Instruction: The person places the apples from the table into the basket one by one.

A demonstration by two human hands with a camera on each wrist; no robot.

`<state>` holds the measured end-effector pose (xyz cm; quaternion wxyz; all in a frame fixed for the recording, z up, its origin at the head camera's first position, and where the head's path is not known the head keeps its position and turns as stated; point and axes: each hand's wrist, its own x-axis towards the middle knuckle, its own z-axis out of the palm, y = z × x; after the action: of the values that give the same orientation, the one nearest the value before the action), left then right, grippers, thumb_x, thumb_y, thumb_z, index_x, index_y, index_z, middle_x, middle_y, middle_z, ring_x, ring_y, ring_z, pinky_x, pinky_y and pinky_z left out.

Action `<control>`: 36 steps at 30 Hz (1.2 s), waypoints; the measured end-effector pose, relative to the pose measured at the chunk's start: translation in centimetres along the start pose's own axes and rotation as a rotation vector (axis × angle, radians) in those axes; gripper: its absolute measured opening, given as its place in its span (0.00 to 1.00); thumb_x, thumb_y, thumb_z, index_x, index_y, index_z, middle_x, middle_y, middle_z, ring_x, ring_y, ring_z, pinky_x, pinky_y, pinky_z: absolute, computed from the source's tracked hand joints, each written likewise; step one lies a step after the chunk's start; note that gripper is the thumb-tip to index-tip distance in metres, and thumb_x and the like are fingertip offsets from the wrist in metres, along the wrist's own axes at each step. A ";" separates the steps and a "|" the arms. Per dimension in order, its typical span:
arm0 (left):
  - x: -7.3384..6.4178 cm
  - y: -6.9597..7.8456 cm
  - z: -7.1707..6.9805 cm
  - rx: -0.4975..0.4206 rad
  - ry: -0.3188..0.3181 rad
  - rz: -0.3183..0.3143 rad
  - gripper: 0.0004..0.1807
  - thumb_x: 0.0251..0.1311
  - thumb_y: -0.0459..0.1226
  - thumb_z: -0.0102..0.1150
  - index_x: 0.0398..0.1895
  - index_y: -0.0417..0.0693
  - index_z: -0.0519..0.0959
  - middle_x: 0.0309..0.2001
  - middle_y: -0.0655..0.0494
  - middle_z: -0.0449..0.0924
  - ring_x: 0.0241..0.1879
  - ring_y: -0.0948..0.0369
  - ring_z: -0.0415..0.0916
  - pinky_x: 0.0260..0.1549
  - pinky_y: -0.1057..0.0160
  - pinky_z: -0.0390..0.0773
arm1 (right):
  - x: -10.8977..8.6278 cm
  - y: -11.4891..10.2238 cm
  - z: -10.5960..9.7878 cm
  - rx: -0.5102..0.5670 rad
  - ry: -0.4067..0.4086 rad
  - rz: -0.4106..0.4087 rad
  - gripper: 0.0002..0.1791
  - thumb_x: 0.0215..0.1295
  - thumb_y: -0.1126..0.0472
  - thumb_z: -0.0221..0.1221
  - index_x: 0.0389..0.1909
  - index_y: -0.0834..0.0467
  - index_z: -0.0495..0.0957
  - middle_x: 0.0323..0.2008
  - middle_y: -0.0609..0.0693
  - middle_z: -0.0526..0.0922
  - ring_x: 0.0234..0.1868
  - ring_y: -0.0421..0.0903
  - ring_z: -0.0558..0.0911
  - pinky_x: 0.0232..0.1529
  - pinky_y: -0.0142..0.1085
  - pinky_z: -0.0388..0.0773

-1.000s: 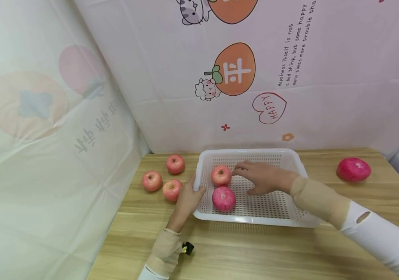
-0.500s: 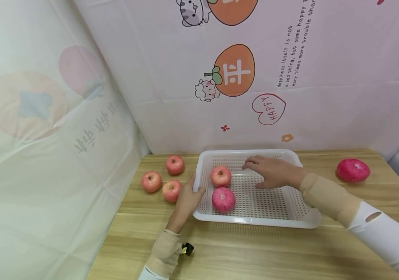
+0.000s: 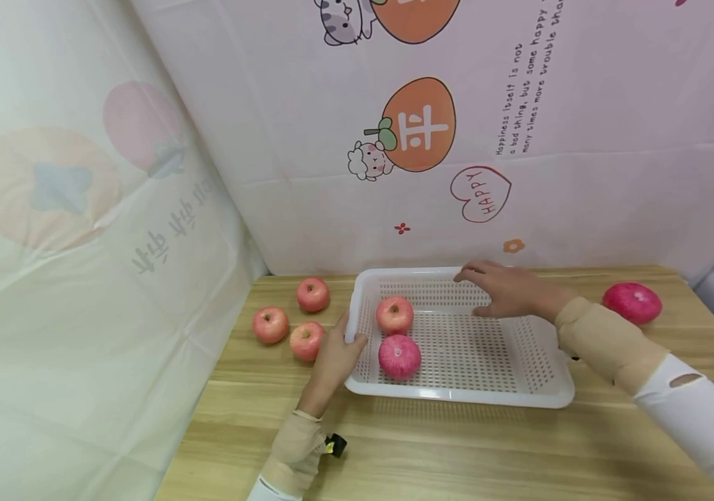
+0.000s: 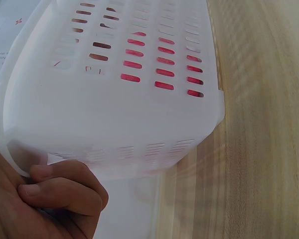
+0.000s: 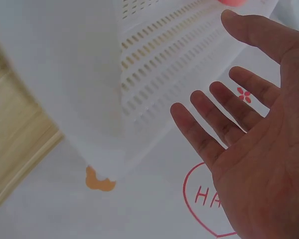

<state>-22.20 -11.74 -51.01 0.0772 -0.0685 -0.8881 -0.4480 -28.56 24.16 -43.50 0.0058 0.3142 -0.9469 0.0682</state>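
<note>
A white perforated plastic basket [image 3: 451, 395] sits on the table. My left hand [image 3: 335, 355] grips its left rim; the left wrist view shows curled fingers [image 4: 70, 194] at the rim. Inside, toward the left end, lie a red apple [image 3: 394, 315] and, in front of it, a streaked magenta fruit [image 3: 399, 357] with a pale centre. My right hand [image 3: 512, 289] hovers over the basket's back right part, holding nothing. Its fingers are spread in the right wrist view, palm [image 5: 264, 174] bare. Through the basket's slots the left wrist view shows magenta [image 4: 164, 61].
Left of the basket lie three red apples, a front one [image 3: 307, 341] right beside my left hand, a left one [image 3: 271, 325] and a back one [image 3: 313, 295]. A larger magenta fruit [image 3: 632, 303] lies at the right. A printed cloth [image 3: 332, 223] hangs behind the wooden table [image 3: 394, 452].
My right hand has moved from beside the apple in the basket to the right and toward the back rim. My left hand, the basket and the fruit stay in place.
</note>
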 end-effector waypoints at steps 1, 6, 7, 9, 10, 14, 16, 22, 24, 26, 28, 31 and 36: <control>0.0 0.0 0.0 0.000 0.001 0.003 0.37 0.66 0.35 0.62 0.78 0.38 0.68 0.53 0.34 0.87 0.44 0.48 0.88 0.40 0.48 0.89 | 0.0 0.2 -0.1 0.009 -0.001 0.003 0.36 0.61 0.52 0.76 0.69 0.53 0.76 0.68 0.57 0.76 0.67 0.59 0.78 0.60 0.60 0.82; 0.0 -0.2 0.0 -0.005 -0.006 -0.003 0.36 0.66 0.35 0.61 0.79 0.40 0.68 0.54 0.36 0.88 0.44 0.48 0.88 0.39 0.50 0.89 | -0.3 1.1 -0.4 0.021 0.005 -0.010 0.35 0.61 0.53 0.75 0.68 0.56 0.76 0.66 0.58 0.77 0.66 0.60 0.78 0.60 0.61 0.81; 0.0 -0.2 0.0 -0.006 -0.008 -0.002 0.36 0.66 0.35 0.61 0.79 0.40 0.68 0.53 0.36 0.88 0.44 0.48 0.88 0.39 0.50 0.89 | -0.4 1.3 -0.4 0.020 0.008 -0.009 0.34 0.61 0.54 0.75 0.68 0.56 0.76 0.66 0.58 0.77 0.66 0.60 0.78 0.60 0.61 0.81; 0.0 -0.1 0.0 -0.007 -0.009 -0.009 0.37 0.67 0.36 0.61 0.79 0.41 0.67 0.54 0.36 0.88 0.44 0.49 0.88 0.39 0.50 0.89 | -0.5 1.5 -0.5 0.015 0.016 -0.009 0.34 0.61 0.55 0.74 0.68 0.56 0.76 0.66 0.58 0.77 0.66 0.61 0.79 0.59 0.61 0.81; 0.0 -0.1 0.0 -0.005 -0.008 -0.004 0.37 0.66 0.36 0.61 0.79 0.41 0.68 0.53 0.36 0.88 0.44 0.49 0.88 0.39 0.50 0.89 | -0.5 1.6 -0.6 0.015 0.016 -0.009 0.34 0.62 0.55 0.74 0.68 0.56 0.76 0.66 0.58 0.77 0.65 0.61 0.79 0.59 0.61 0.81; 0.0 -0.1 0.0 -0.007 -0.008 -0.005 0.36 0.66 0.36 0.61 0.79 0.42 0.68 0.53 0.37 0.88 0.43 0.49 0.89 0.38 0.51 0.89 | -0.7 2.0 -0.9 0.019 0.006 0.014 0.34 0.63 0.55 0.74 0.69 0.56 0.76 0.68 0.59 0.76 0.65 0.61 0.80 0.60 0.62 0.81; 0.1 -0.1 0.1 -0.008 -0.008 -0.001 0.36 0.66 0.36 0.60 0.79 0.42 0.68 0.53 0.37 0.88 0.42 0.50 0.89 0.37 0.52 0.89 | -0.9 2.2 -1.1 0.019 0.002 0.024 0.34 0.63 0.55 0.74 0.69 0.56 0.75 0.69 0.59 0.75 0.65 0.62 0.80 0.59 0.63 0.81; 0.0 -0.1 0.1 0.001 -0.006 -0.006 0.37 0.66 0.36 0.60 0.79 0.41 0.67 0.54 0.36 0.88 0.42 0.50 0.89 0.37 0.52 0.89 | -1.5 3.2 -1.8 0.014 0.010 0.038 0.34 0.62 0.56 0.74 0.68 0.58 0.76 0.68 0.61 0.76 0.63 0.64 0.81 0.58 0.63 0.81; 0.0 -0.1 0.1 0.003 -0.005 -0.011 0.37 0.66 0.36 0.60 0.80 0.41 0.67 0.54 0.36 0.87 0.43 0.49 0.89 0.38 0.51 0.89 | -1.6 3.5 -2.0 0.022 0.018 0.043 0.34 0.62 0.56 0.74 0.68 0.59 0.76 0.68 0.61 0.76 0.64 0.64 0.81 0.58 0.63 0.81; 0.0 -0.1 0.0 0.003 -0.006 -0.017 0.37 0.66 0.36 0.60 0.80 0.41 0.67 0.54 0.35 0.87 0.43 0.49 0.89 0.38 0.51 0.89 | -1.7 3.9 -2.2 0.033 0.031 0.045 0.34 0.61 0.57 0.74 0.67 0.59 0.76 0.67 0.60 0.76 0.64 0.63 0.80 0.55 0.62 0.82; 0.0 -0.1 0.0 0.004 -0.004 -0.023 0.37 0.67 0.37 0.59 0.80 0.41 0.66 0.55 0.35 0.87 0.44 0.49 0.89 0.39 0.51 0.89 | -1.8 4.4 -2.2 0.037 0.041 0.049 0.33 0.61 0.57 0.74 0.67 0.59 0.76 0.66 0.60 0.75 0.63 0.62 0.78 0.52 0.61 0.83; 0.0 -0.1 0.0 0.007 -0.002 -0.023 0.37 0.67 0.37 0.59 0.80 0.40 0.66 0.56 0.35 0.87 0.45 0.49 0.88 0.41 0.50 0.89 | -2.0 5.0 -2.3 0.036 0.043 0.066 0.34 0.61 0.57 0.74 0.67 0.60 0.76 0.66 0.61 0.72 0.64 0.62 0.75 0.53 0.61 0.83; 0.1 0.1 0.0 -0.002 -0.005 -0.014 0.37 0.67 0.37 0.60 0.80 0.41 0.67 0.56 0.36 0.87 0.45 0.49 0.88 0.40 0.50 0.89 | -2.4 5.8 -2.8 0.045 0.015 0.120 0.35 0.63 0.56 0.72 0.69 0.60 0.74 0.73 0.68 0.68 0.72 0.69 0.70 0.62 0.69 0.76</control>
<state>-22.25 -11.66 -50.97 0.0720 -0.0636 -0.8883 -0.4492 -30.16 30.50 -41.62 0.0016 0.2563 -0.9622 0.0921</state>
